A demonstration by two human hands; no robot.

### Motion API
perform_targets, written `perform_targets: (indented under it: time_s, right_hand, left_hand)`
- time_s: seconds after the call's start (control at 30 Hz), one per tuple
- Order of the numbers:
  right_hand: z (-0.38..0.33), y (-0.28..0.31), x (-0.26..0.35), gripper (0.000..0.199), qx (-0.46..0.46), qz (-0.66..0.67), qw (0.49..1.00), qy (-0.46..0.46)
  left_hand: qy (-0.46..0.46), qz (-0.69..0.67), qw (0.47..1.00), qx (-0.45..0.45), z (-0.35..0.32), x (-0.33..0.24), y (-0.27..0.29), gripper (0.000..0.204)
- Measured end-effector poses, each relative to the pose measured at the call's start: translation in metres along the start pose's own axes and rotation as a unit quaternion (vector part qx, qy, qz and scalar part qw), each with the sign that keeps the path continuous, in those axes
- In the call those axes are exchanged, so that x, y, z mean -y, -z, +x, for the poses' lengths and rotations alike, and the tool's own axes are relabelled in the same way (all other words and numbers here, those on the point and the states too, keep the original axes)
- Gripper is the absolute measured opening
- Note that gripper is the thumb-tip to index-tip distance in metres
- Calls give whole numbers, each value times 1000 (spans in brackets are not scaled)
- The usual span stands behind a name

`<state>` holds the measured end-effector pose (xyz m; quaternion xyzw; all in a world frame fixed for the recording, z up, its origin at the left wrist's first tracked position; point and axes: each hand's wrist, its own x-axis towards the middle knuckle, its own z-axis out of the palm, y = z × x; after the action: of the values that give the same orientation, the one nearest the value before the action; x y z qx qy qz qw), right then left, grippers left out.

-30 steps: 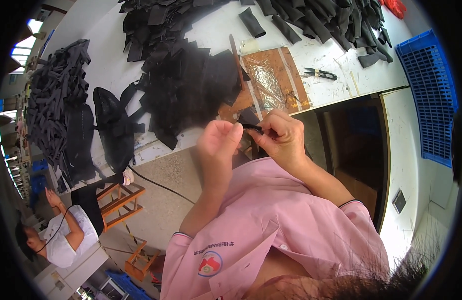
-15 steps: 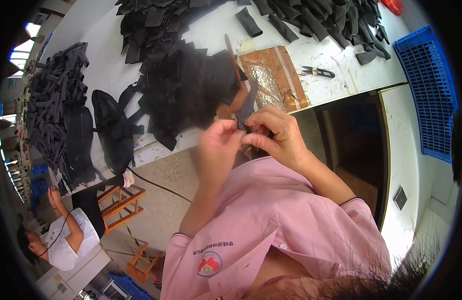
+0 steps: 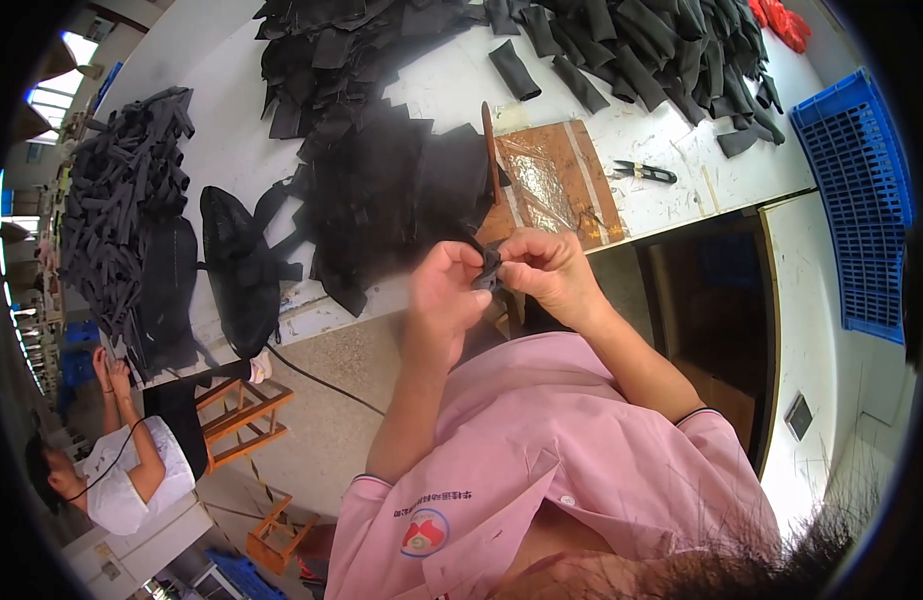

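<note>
Between my two hands, just off the table's front edge, is a small dark fabric piece (image 3: 490,268), bunched up. My left hand (image 3: 446,290) pinches it from the left with the fingers curled. From the other side my right hand (image 3: 548,272) grips it between thumb and fingers. Most of the piece is hidden by my fingers. Beyond my hands lies a pile of flat black fabric pieces (image 3: 372,200). A brown board (image 3: 572,180) wrapped partly in clear tape lies past my right hand, with a thin brown stick (image 3: 490,150) at its left edge.
Thread snips (image 3: 644,172) lie right of the board. Black fabric tubes (image 3: 662,50) are heaped at the far right, near a blue crate (image 3: 852,200). Narrow dark strips (image 3: 127,190) and a black covered machine-like shape (image 3: 237,270) stand left. Another person (image 3: 132,450) sits beyond a wooden stool (image 3: 244,420).
The fabric piece stuck up long and pointed above my fingers; now it is folded down and bunched between them. My left fingers have opened out somewhat. The whole view has shifted slightly.
</note>
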<state>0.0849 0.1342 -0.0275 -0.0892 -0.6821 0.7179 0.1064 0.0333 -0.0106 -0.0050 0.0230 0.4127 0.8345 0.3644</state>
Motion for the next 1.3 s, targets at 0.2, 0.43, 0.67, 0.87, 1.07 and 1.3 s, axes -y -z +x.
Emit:
perform_targets:
  time_s: [0.2, 0.43, 0.67, 0.87, 1.07, 1.3]
  right_hand:
    - [1, -3, 2, 7, 92, 504, 815, -269]
    - [8, -2, 5, 19, 79, 276, 941, -180]
    - [1, 1, 29, 20, 177, 292, 934, -108]
    - [22, 5, 36, 20, 132, 359, 923, -38]
    - [39, 6, 68, 11, 23, -54, 977, 207]
    - [55, 10, 110, 20, 27, -28, 998, 47]
  left_hand:
    - [-118, 219, 958, -144, 17, 14, -7, 22]
    - [-235, 223, 933, -154, 17, 17, -1, 26]
    - [49, -89, 972, 214, -6, -22, -11, 45]
    - [-87, 154, 984, -3, -1, -29, -40, 40]
    - [-337, 345, 873, -67, 22, -27, -47, 15]
    - [-59, -133, 981, 130, 40, -68, -58, 13]
